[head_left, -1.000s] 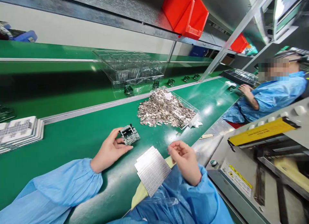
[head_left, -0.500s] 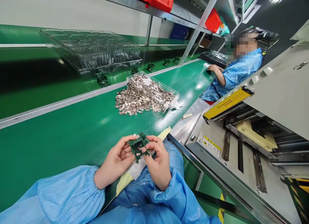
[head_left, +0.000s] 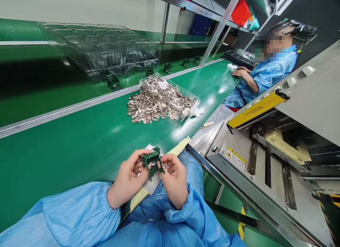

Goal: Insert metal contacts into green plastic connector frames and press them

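Observation:
Between my two hands is a dark green plastic frame (head_left: 153,157) with a rectangular opening through its middle. My left hand (head_left: 128,179) pinches its left side, thumb in front and fingers partly hidden behind. The right side is gripped by my right hand (head_left: 174,179), with thumb and fingertips at the edge. Beneath the frame, at the table edge, lies a sheet of small silvery pieces (head_left: 152,186) on a yellow cloth (head_left: 138,200). Whether my fingertips also hold a small metal piece, I cannot tell.
A heap of small metal pieces (head_left: 148,107) spills from a clear tray (head_left: 196,107) on the green table (head_left: 79,147). Similar green frames (head_left: 114,83) stand behind a metal rail. Clear plastic trays (head_left: 119,52) lie at the back. A machine (head_left: 239,162) and a co-worker (head_left: 276,69) are rightward.
The green frame has been turned in my hands, so its opening now faces me more. Both hands keep hold of it. My view has shifted slightly.

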Action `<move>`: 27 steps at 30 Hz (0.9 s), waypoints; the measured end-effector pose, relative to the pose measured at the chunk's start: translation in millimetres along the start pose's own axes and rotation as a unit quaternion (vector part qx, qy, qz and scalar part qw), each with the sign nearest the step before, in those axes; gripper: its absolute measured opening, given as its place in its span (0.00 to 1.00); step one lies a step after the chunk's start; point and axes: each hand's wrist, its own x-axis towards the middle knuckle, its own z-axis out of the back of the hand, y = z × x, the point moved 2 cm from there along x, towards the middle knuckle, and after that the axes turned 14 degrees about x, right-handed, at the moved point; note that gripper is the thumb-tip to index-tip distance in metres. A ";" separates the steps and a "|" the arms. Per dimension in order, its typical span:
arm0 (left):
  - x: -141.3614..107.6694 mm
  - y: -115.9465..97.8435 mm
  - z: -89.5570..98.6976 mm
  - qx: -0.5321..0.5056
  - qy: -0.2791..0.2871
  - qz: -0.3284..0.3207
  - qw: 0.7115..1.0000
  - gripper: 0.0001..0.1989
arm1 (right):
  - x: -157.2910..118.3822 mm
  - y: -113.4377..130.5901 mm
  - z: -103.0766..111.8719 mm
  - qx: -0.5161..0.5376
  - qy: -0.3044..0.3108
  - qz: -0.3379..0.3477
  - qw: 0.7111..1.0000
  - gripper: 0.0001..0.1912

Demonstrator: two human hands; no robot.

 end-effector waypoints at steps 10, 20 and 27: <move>-4.3 -8.4 0.9 -0.008 -0.030 0.024 0.999 0.14 | -2.9 -2.9 -3.9 0.067 -0.028 -0.039 0.997 0.11; -9.1 -8.7 -5.0 -0.006 0.021 0.023 0.999 0.16 | -14.1 2.1 12.1 0.063 -0.024 -0.030 0.997 0.11; 29.5 13.5 14.2 -0.016 -0.111 -0.020 0.993 0.18 | -19.3 -21.1 72.7 0.051 -0.105 -0.068 0.991 0.20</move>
